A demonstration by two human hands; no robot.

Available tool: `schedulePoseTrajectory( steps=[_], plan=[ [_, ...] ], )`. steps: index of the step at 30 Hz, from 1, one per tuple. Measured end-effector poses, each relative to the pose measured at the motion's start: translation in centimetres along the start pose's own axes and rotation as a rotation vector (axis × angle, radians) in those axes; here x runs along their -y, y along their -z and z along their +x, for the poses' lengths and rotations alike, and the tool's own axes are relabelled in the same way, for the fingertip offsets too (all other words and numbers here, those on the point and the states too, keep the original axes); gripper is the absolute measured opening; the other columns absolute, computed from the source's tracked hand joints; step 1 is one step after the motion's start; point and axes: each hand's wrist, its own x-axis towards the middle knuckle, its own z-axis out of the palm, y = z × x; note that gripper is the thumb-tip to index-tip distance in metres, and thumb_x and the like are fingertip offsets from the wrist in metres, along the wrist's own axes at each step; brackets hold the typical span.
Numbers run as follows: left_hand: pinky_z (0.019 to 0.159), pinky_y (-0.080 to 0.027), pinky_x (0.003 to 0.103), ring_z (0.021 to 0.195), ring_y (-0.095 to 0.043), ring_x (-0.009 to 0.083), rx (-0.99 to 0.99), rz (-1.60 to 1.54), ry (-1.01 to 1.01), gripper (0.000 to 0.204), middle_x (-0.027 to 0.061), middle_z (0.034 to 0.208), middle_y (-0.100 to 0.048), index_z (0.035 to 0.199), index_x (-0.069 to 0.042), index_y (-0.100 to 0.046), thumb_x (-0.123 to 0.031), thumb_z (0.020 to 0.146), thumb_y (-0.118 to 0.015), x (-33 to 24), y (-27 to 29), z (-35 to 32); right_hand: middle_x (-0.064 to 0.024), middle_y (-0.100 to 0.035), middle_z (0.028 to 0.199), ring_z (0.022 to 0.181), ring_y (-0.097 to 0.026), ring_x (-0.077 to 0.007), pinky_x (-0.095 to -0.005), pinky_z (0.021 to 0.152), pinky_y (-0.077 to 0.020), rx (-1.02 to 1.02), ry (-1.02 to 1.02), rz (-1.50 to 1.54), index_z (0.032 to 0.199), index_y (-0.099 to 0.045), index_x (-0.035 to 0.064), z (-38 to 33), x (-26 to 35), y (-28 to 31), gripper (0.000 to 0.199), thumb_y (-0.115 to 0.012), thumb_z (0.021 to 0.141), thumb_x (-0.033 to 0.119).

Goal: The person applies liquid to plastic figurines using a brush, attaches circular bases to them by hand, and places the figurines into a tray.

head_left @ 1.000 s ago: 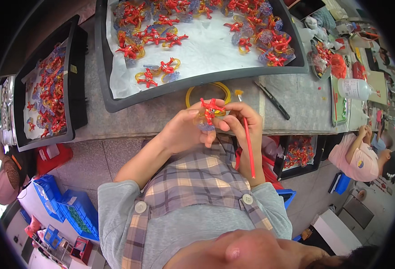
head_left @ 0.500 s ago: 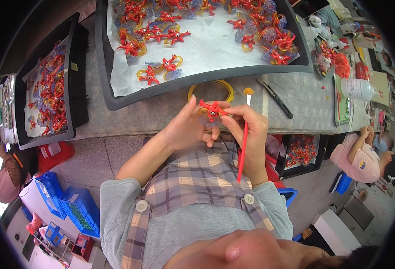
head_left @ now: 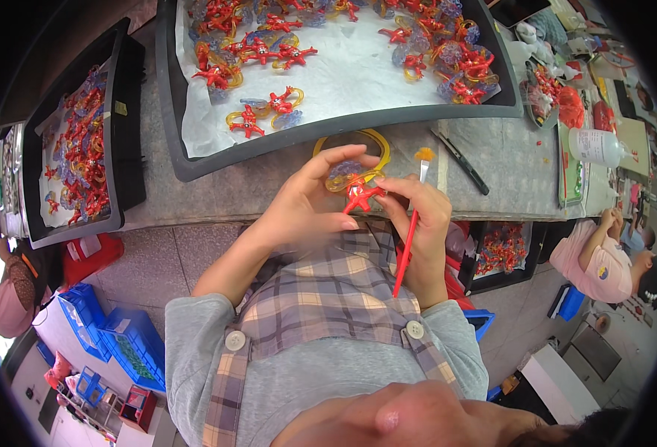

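Observation:
A small red toy figure with a clear purple piece and a yellow loop is held above the table's near edge. The thumb and fingers of my right hand pinch one red limb of it. That same hand also carries a thin paintbrush, its red handle slanting down and its orange bristles pointing up. My left hand is open around the toy's other side, fingers curved behind and thumb apart below. Whether its fingertips touch the toy, I cannot tell.
Beyond my hands stands a black tray lined with white sheet, holding many similar toys. Another filled black tray is at the left. A yellow ring, a dark pen-shaped tool and a white bottle lie on the table.
The toy has been turned, its purple piece now up and its red body lower. My left fingers have shifted around it. The brush tip has moved slightly right.

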Motion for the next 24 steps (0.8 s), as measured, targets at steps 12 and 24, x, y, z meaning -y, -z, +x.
schedulePoseTrajectory(
  steps=[12, 24],
  plan=[
    [0.097, -0.039, 0.033, 0.117, -0.047, 0.022, -0.021, 0.624, -0.235, 0.078, 0.0105, 0.126, -0.049, 0.129, -0.006, -0.039, -0.01, 0.062, -0.079, -0.2, 0.3, 0.0, -0.004, -0.052, 0.065, 0.059, -0.047, -0.0153, -0.026, 0.053, -0.034, -0.098, -0.104, 0.32, 0.09, -0.067, 0.0049, 0.3, -0.5, 1.5, 0.067, -0.034, 0.085, 0.063],
    [0.091, -0.045, 0.034, 0.112, -0.051, 0.0262, -0.072, 0.895, -0.357, 0.075, 0.01, 0.124, -0.051, 0.125, -0.008, -0.046, -0.01, 0.057, -0.079, -0.3, -0.1, 0.1, -0.0077, -0.052, 0.058, 0.056, -0.051, -0.0246, -0.0333, 0.055, -0.0388, 0.023, 0.044, 0.324, 0.061, -0.056, 0.0038, 1.8, 1.2, -0.5, 0.035, -0.046, 0.089, 0.022]
  ],
)
